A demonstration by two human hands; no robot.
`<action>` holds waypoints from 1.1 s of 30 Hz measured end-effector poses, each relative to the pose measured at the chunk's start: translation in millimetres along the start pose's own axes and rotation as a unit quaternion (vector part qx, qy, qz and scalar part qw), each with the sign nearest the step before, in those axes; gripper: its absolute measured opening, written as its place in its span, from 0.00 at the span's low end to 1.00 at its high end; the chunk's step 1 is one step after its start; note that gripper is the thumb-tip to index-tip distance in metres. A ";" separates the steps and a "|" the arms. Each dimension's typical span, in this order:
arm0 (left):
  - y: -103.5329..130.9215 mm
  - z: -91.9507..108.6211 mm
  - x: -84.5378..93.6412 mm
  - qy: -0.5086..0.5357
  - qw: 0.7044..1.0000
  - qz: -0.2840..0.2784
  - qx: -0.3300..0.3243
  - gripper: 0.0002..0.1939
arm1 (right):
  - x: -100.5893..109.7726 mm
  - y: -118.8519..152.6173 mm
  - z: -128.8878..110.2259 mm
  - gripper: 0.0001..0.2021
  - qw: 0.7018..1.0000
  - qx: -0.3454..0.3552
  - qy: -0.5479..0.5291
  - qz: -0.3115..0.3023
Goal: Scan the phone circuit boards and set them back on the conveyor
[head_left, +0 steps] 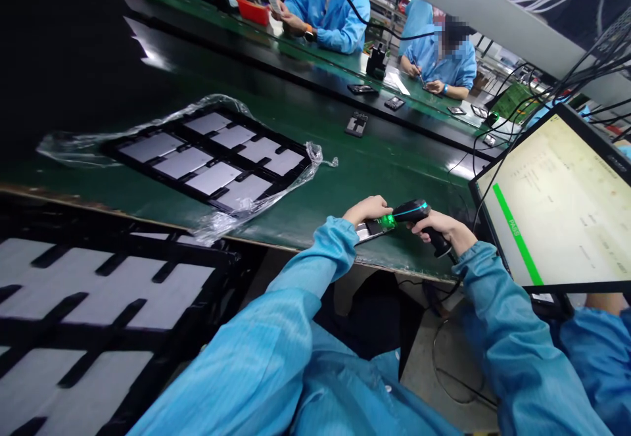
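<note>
At the front edge of the green bench, my right hand [438, 224] is wrapped round the handle of a black barcode scanner [413, 211]. The scanner's head points left and casts green light onto a small flat device [369, 229]. My left hand [369, 208] rests over the far side of this device, its fingers together at the device's edge. The device lies on the bench with a dark part and a silvery part showing. To the right, a monitor [557, 206] shows a green bar reading PASS.
A black tray [185, 139] of silver plates lies in clear plastic wrap on the bench [315, 225]. More trays [108, 334] stand at the lower left. Small devices [355, 123] lie farther back, with two people in blue [340, 8] beyond. Cables hang near the monitor.
</note>
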State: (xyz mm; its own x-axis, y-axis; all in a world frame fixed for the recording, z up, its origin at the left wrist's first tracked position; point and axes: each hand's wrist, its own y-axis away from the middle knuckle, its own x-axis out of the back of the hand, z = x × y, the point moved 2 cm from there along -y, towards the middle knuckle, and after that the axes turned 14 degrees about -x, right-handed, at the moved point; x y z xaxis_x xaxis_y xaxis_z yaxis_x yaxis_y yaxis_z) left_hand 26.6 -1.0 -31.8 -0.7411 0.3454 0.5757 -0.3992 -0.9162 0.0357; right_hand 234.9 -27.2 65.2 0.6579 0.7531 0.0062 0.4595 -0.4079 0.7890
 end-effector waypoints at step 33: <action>-0.2 12.2 -8.1 -0.022 0.993 0.050 0.107 0.29 | -28.1 7.3 -30.8 0.11 0.986 -0.045 0.085 0.133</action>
State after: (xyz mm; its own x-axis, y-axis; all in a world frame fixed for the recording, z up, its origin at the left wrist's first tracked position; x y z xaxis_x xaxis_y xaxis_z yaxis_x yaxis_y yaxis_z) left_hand 39.3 -6.1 -26.5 -0.7447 0.2451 0.6208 -0.1970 -0.9694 0.1465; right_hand 201.4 -35.4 89.7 0.6347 0.7042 0.3182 0.2239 -0.5617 0.7965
